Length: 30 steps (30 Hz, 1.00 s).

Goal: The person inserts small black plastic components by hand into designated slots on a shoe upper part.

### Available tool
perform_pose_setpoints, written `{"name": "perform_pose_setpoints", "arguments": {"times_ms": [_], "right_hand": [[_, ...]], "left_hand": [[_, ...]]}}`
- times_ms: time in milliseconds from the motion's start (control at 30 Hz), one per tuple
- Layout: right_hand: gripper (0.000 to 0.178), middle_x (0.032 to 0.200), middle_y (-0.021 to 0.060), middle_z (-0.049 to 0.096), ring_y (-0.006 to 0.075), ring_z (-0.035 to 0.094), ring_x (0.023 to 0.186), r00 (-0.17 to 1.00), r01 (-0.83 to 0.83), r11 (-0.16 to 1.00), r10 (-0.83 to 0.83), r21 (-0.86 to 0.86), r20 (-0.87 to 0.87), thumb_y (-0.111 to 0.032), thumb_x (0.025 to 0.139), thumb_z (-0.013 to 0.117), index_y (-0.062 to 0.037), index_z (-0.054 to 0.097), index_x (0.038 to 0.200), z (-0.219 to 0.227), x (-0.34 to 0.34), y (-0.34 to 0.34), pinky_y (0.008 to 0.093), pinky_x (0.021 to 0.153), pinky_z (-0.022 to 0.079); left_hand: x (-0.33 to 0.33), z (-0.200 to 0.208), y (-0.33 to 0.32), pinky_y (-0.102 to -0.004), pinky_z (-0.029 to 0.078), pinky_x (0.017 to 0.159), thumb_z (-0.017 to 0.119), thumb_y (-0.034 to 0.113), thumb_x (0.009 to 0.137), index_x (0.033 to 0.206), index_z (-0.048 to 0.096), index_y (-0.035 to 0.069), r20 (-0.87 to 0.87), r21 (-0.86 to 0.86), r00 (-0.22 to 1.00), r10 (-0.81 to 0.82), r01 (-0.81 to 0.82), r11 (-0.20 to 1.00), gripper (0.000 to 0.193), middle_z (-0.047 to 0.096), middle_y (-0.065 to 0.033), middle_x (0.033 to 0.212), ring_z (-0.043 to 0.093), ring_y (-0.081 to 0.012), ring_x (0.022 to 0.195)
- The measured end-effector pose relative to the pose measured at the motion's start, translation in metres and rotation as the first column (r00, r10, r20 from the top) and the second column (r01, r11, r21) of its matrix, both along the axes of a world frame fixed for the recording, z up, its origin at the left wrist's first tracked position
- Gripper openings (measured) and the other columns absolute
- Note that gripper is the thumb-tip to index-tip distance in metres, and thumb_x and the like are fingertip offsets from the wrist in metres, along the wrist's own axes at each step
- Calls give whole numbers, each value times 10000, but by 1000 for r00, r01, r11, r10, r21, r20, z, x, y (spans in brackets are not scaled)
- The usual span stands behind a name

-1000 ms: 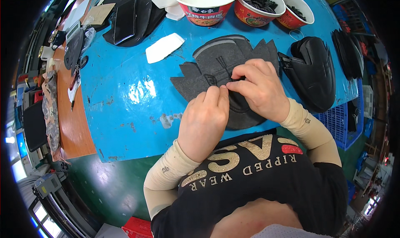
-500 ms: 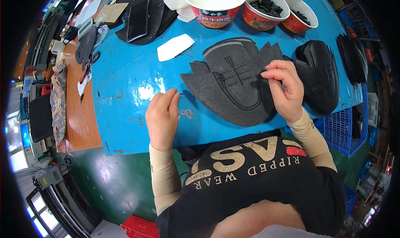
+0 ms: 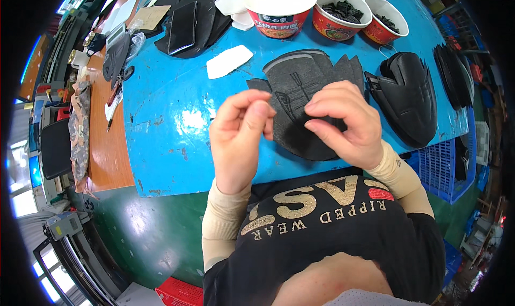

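Observation:
My left hand (image 3: 241,137) is raised over the near part of the blue table, thumb and fingers pinched together. Facing it, my right hand (image 3: 348,123) has its fingers curled toward the thumb, close above a dark grey shoe upper (image 3: 300,137). Anything small held in either hand cannot be made out. The upper lies flat, with curved stitching and short bars on its face, and is partly covered by my right hand. To its right is a stack of black shoe uppers (image 3: 410,102).
Three paper bowls stand at the back: a large red-and-white one (image 3: 279,24) and two with small black pieces, one in the middle (image 3: 332,31), one at right (image 3: 375,32). A white sheet piece (image 3: 229,62), a phone (image 3: 183,28) on black pieces and a blue crate (image 3: 442,166) are around.
My left hand has moved up and right, and my right hand has come left and down over the upper. The two hands are now close together.

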State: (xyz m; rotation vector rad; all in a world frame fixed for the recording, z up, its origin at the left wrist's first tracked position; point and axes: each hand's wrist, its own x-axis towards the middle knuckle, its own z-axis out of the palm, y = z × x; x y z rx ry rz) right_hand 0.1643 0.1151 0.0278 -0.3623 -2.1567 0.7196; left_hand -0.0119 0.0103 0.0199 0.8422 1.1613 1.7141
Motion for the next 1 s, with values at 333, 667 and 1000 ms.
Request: {"name": "perform_pose_setpoints", "arguments": {"times_ms": [333,667,1000], "right_hand": [[306,966,-51,654,225,572,897,956,292,896,-268,333,-117,-136,647,806,-150,675,923,-5,-28,-7,367,800,397],[176,923,40,694,242,626,900,991,122,971,-129,-205,-20,-86,809,725,-67,695,982,5,-10,14,341,828,468],[171,926,77,693,225,647,837,992,-38,921,-12,-386,-128,-10,789,735,-46,704,953,-9,-1,6,326,749,515]], "left_hand": [[34,1,34,-318,511,929,462,169,1058,1289,517,4,378,130,926,20,-74,989,288,622,-117,1131,597,-194,1062],[30,-15,24,-290,460,990,569,88,1005,1338,544,-1,194,59,972,-130,121,991,345,595,-114,1260,566,-152,1140],[34,-26,16,-278,540,817,644,11,938,1166,647,-54,82,142,997,-4,-8,990,237,688,-118,1027,650,-156,870]]}}
